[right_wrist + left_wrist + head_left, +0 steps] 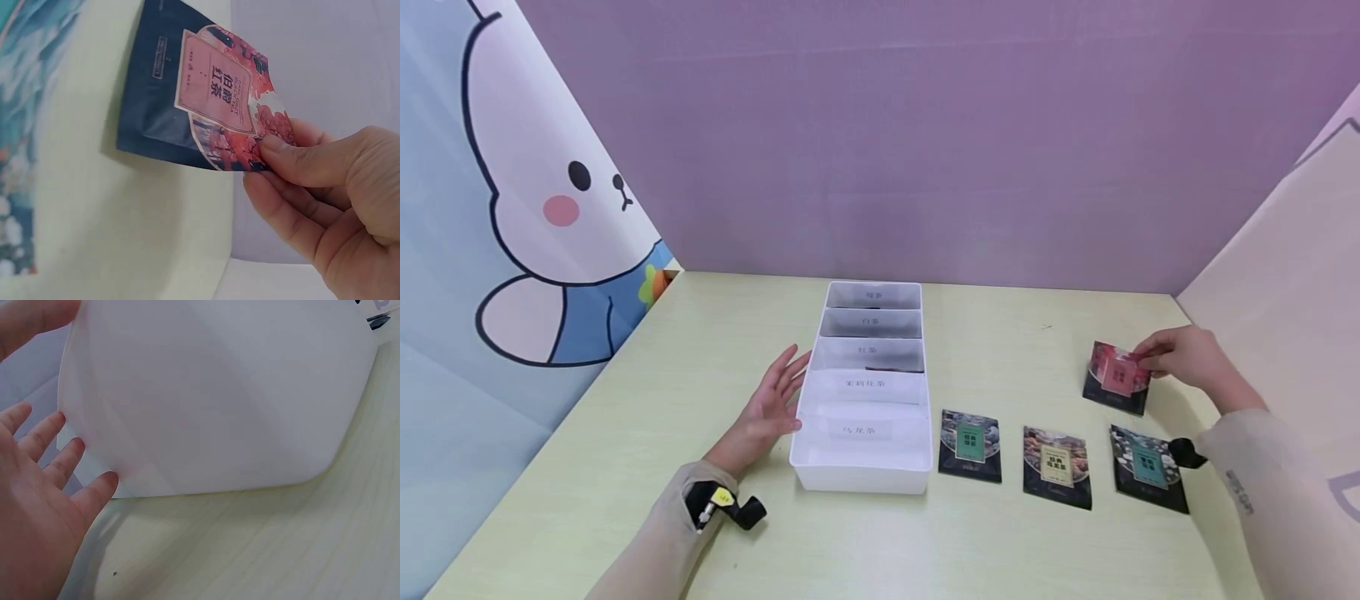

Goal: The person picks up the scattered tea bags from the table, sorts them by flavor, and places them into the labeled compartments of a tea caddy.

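My right hand (1187,360) pinches a red-and-black tea bag packet (1117,379) by its edge, at the right of the table. The right wrist view shows the thumb on the front of the packet (215,94), which is tilted off the tabletop. On the left, my left hand (765,414) touches the side of a white divided box (861,479) with spread, fairly straight fingers. Labels mark the box's several compartments, and a dark packet edge (895,369) shows in the third one from the back.
Three more tea packets lie right of the box: a green-labelled one (970,446), a cream-labelled one (1057,467) and a teal-labelled one (1148,468). A purple cloth wall (925,150) stands behind the table (737,317), with printed cloth at the left.
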Demonstrator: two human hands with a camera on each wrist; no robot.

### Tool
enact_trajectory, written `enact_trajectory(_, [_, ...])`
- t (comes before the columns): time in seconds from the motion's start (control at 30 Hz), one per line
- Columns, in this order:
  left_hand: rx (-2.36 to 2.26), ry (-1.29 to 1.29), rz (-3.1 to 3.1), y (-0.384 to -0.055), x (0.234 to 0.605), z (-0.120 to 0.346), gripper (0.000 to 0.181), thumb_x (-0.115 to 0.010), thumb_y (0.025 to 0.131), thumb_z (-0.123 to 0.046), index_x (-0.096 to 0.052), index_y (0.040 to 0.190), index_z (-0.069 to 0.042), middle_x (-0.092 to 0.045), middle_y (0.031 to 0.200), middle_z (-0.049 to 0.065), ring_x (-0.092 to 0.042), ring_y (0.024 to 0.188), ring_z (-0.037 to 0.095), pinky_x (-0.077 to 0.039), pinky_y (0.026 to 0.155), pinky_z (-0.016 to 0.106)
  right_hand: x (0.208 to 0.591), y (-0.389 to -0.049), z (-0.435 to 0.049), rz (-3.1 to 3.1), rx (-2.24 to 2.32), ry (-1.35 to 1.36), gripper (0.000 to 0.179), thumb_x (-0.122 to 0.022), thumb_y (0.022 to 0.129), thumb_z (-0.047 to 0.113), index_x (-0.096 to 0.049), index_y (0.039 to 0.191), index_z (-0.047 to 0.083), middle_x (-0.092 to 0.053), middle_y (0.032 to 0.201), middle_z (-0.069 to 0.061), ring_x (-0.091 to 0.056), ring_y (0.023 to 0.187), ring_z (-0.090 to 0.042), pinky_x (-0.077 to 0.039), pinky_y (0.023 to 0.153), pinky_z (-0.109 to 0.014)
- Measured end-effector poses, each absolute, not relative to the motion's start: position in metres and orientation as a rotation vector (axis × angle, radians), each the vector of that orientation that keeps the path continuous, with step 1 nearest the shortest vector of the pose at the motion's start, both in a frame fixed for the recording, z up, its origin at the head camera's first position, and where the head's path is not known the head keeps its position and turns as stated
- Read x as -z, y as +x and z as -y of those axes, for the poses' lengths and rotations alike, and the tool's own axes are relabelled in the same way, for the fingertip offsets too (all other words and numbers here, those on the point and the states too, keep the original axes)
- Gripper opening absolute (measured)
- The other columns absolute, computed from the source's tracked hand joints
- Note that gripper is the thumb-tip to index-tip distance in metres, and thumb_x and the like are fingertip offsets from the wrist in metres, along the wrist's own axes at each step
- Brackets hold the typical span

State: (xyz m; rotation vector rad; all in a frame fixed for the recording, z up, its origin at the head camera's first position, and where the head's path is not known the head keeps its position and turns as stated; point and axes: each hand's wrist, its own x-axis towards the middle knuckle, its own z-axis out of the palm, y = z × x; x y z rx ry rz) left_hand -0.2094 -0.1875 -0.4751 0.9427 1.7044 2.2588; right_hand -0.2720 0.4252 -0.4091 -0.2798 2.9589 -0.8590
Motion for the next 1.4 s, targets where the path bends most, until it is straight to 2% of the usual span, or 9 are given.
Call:
enact_trajectory(0.23, [-2.257, 0.947, -1.707, -0.21, 0.475, 0.188, 0.104, -0.064, 0.083, 0.008, 0.006, 0.158, -0.005, -0.002, 0.164, 0.019, -0.022, 0.145, 0.018, -0.032, 0.112, 0.026, 0.399, -0.276, -0.416, -2.944, 0.9, -0.259, 0.016, -0.063, 0.089, -0.005, -0.069, 0.101, -0.013, -0.072, 0.084, -0.015, -0.071, 0.07, -0.024, -0.059, 0.067, -0.043])
enact_trajectory(0.7, [-2.229, 0.86, -1.765, -0.21, 0.473, 0.187, 0.107, -0.067, 0.083, 0.004, 0.008, 0.158, -0.005, 0.004, 0.163, 0.023, -0.018, 0.145, 0.022, -0.035, 0.11, 0.027, 0.383, -0.286, -0.39, -2.926, 0.988, -0.298, 0.016, -0.061, 0.091, -0.008, -0.068, 0.103, -0.014, -0.072, 0.087, -0.02, -0.072, 0.072, -0.024, -0.059, 0.063, -0.032])
enact_trajectory(0.9, [-2.237, 0.899, -1.751, -0.212, 0.476, 0.188, 0.104, -0.067, 0.084, 0.003, 0.002, 0.16, -0.01, 0.002, 0.164, 0.022, -0.02, 0.145, 0.02, -0.034, 0.111, 0.027, 0.378, -0.289, -0.373, -2.927, 1.023, -0.305, 0.016, -0.061, 0.091, -0.008, -0.069, 0.104, -0.014, -0.072, 0.091, -0.023, -0.071, 0.074, -0.026, -0.059, 0.063, -0.031])
enact_trajectory(1.17, [-2.255, 0.965, -1.688, -0.209, 0.478, 0.193, 0.103, -0.065, 0.083, 0.006, 0.002, 0.16, -0.009, -0.003, 0.164, 0.017, -0.023, 0.145, 0.017, -0.033, 0.112, 0.027, 0.367, -0.282, -0.346, -2.949, 1.095, -0.32, 0.017, -0.061, 0.091, -0.009, -0.069, 0.104, -0.013, -0.071, 0.094, -0.024, -0.071, 0.074, -0.024, -0.059, 0.063, -0.03])
enact_trajectory(1.4, [-2.236, 0.957, -1.694, -0.205, 0.477, 0.199, 0.103, -0.066, 0.084, 0.005, 0.001, 0.16, -0.011, 0.001, 0.164, 0.02, -0.021, 0.145, 0.019, -0.033, 0.112, 0.028, 0.351, -0.27, -0.318, -2.948, 1.157, -0.34, 0.017, -0.062, 0.091, -0.008, -0.07, 0.105, -0.012, -0.071, 0.098, -0.026, -0.071, 0.073, -0.021, -0.059, 0.064, -0.028])
